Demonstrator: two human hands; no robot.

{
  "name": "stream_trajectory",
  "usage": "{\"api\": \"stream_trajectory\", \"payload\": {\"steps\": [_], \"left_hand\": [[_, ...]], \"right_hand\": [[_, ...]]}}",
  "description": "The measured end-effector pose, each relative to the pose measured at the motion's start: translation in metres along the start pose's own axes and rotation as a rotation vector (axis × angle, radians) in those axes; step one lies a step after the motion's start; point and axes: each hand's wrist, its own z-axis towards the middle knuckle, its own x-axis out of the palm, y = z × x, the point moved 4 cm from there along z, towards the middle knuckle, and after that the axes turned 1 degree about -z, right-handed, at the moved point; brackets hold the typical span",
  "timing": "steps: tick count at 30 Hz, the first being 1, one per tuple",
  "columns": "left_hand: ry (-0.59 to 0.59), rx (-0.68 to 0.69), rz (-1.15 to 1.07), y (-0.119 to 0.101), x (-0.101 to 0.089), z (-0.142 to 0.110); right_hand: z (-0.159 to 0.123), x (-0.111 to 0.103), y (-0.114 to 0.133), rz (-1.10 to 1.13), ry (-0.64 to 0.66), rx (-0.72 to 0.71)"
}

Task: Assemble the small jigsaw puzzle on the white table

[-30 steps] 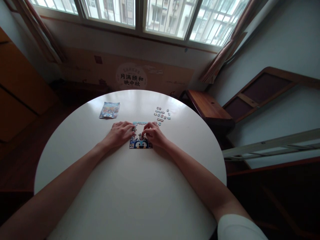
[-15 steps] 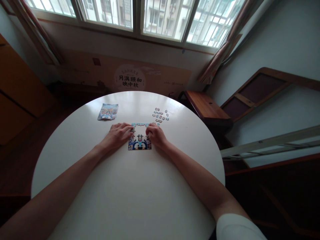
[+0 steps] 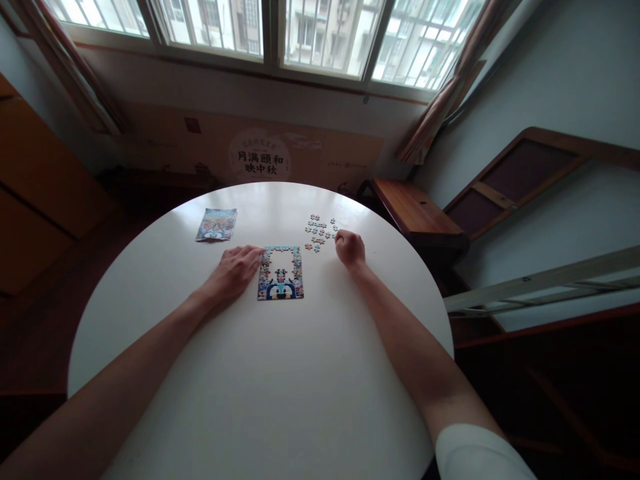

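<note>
A partly assembled jigsaw puzzle (image 3: 281, 291) lies flat on the white table, its border joined around a bare gap in the upper middle. A dark blue cartoon face fills its lower part. My left hand (image 3: 239, 262) rests at the puzzle's left edge, fingers stretched out over the table. Loose puzzle pieces (image 3: 319, 230) are scattered to the upper right of the puzzle. Curled at the right side of these pieces is my right hand (image 3: 351, 248); its fingertips are hidden, so whether it pinches a piece does not show.
The round white table (image 3: 270, 387) carries a colourful printed picture sheet (image 3: 217, 225) at the back left. Past its right edge stands a wooden bench-like surface (image 3: 417, 210). A barred window (image 3: 325, 33) spans the wall ahead.
My right hand has moved right, from the puzzle's right edge to the loose pieces, uncovering the puzzle's right border. My left hand has stayed nearly in place.
</note>
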Motion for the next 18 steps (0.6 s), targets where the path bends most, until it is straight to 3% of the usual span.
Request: {"api": "stream_trajectory", "payload": {"steps": [3,7,10,18], "left_hand": [[-0.017,-0.005,-0.017,0.001,0.0,0.0],[-0.062,-0.036,0.007,0.006,0.001,-0.001],[-0.046,-0.057,0.014,0.009,0.003,-0.001],[-0.021,-0.056,0.003,0.005,0.001,0.001]], "right_hand": [[0.011,-0.004,-0.031,-0.033,-0.026,0.129],[0.016,-0.01,-0.062,-0.104,-0.196,0.191],[0.016,-0.008,-0.078,-0.115,-0.209,0.275],[0.014,0.0,-0.073,-0.182,-0.074,0.217]]}}
